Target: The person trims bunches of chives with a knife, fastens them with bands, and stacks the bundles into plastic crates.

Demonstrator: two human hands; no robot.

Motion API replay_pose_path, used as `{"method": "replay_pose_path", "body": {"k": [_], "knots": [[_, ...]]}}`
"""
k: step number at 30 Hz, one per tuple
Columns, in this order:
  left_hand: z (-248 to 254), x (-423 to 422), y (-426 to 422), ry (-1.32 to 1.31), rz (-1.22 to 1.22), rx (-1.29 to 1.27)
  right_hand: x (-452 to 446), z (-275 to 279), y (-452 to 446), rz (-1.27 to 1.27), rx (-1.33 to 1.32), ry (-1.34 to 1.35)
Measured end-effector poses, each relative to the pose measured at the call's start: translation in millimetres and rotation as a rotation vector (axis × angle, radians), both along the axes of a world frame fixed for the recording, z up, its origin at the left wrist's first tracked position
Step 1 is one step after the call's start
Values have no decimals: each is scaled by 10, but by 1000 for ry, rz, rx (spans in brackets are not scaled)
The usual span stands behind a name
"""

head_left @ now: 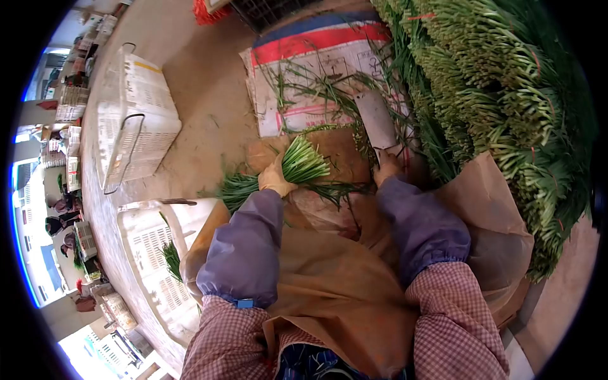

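My left hand point(277, 179), in a pale glove, is wrapped round a bunch of chives point(305, 159), their light cut ends facing right and the dark green leaves trailing left. Under the bunch lies a brown board point(347, 152). At the board's right edge, my right hand point(386, 168) grips the handle of a cleaver point(375, 120), whose broad grey blade points away from me. Blade and bunch are apart. Cut leaf scraps point(323, 88) are strewn over a printed sack point(304, 60) beyond the board.
Tied bunches of green stalks point(500, 82) are piled high on the right. White plastic crates point(142, 107) stand at the left, one close by my left arm point(158, 247). A dark crate point(266, 11) is at the top. A brown apron point(342, 272) covers my lap.
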State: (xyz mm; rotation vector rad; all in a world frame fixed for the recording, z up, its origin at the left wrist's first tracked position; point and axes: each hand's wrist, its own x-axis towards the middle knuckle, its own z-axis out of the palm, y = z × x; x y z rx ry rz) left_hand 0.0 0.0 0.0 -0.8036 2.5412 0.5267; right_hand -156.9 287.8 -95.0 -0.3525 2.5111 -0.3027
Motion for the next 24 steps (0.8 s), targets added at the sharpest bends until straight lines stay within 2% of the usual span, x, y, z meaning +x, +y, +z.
{"method": "replay_pose_path", "body": {"k": [2,3,6,8,11,14,17,20,24], "knots": [[87,324,98,-130,57,7,323,210,85,67,28,86],[-515,-291,61,-29,72,33,-335,-149,100,42,75,147],[-444,-115,-80,-42,97,13,-160,-203,84,-22,50,9],[-401,-118,-124,-62,111,15,-131,-501,99,-109,-171,174],[-400,-150,-93,-84,133,12,-82,-498,51,-245,-386,312],[-444,-183,-83,-83,138,24,-95,543,-234,-399,-452,-5],[-478,-120,-90,-45,130,10,244,115,-315,-438,-832,-189],[-439,-136,-46,-36,129,-11,421,353,-424,-255,-650,-310],[-505,-101,-38,-20,129,-40,505,169,-430,-111,-598,-394]]}}
